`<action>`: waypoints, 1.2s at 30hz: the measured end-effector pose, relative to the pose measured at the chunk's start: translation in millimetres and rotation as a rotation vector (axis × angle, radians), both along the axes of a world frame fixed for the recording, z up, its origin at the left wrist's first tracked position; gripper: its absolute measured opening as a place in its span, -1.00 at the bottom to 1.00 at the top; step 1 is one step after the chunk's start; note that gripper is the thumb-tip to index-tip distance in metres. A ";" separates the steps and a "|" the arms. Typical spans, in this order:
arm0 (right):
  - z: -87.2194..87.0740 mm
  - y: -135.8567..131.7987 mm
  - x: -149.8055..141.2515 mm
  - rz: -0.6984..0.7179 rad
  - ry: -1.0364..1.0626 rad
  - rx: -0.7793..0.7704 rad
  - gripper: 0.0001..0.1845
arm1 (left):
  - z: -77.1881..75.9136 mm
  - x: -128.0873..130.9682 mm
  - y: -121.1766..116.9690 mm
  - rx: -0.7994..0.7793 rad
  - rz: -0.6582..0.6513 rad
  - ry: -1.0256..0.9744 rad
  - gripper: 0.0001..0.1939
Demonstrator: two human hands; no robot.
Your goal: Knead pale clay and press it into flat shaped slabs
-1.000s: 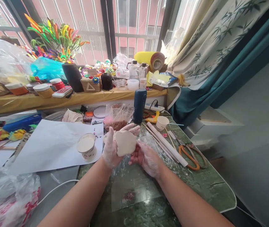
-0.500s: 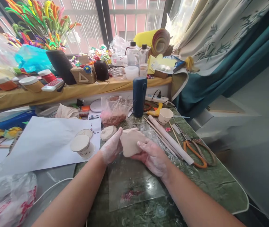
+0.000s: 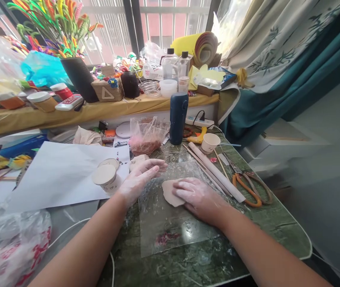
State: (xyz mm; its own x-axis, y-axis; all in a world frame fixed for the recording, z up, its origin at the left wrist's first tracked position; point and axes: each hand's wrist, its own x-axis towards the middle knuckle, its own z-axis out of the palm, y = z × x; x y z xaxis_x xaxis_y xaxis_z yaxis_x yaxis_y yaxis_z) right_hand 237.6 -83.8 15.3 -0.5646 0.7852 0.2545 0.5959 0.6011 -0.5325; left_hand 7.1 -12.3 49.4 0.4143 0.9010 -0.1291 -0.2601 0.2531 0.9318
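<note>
A flat, pale piece of clay [image 3: 170, 194] with an uneven edge is at the middle of a clear plastic sheet [image 3: 170, 221]. My right hand [image 3: 201, 199], dusted white, has its fingers curled over the clay's right side; the palm hides part of it. To the left, my left hand [image 3: 141, 177] hovers above the sheet's edge, fingers stretched out and holding nothing. Behind its fingers sits a lump of clay [image 3: 137, 160], partly covered from view. A lidded paper cup [image 3: 106, 179] stands left of that hand.
Right of the sheet lie a pale rolling pin [image 3: 217, 171], thin sticks and orange-handled scissors [image 3: 249, 189]. A dark blue bottle [image 3: 178, 119], a bag of reddish material [image 3: 146, 139] and an open paper cup [image 3: 210, 142] stand behind. White paper [image 3: 65, 175] lies left.
The clay, held up between both hands before, is now lower, at the sheet, under my right hand. My left hand has let go of it and moved slightly aside with fingers extended.
</note>
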 end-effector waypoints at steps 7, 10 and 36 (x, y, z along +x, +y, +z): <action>7.3 -20.8 4.5 -0.164 0.265 -0.079 -0.57 | -26.3 11.2 -0.3 0.112 0.086 0.007 -0.83; 18.5 -13.9 -11.0 -0.371 0.851 -0.342 -0.63 | -37.7 17.1 3.1 0.140 0.140 0.034 -0.84; -0.3 55.3 -115.4 -0.480 1.130 -0.828 -0.40 | -32.6 6.4 18.5 -0.050 0.192 -0.217 -0.45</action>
State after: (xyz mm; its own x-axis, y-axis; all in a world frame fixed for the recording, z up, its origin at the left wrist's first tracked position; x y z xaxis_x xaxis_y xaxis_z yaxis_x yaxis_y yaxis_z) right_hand 122.2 -28.6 15.0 -0.0275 0.9725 -0.2312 -0.3085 -0.2282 -0.9234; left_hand 13.6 6.1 16.8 0.2592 0.9603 -0.1026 -0.4994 0.2242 0.8369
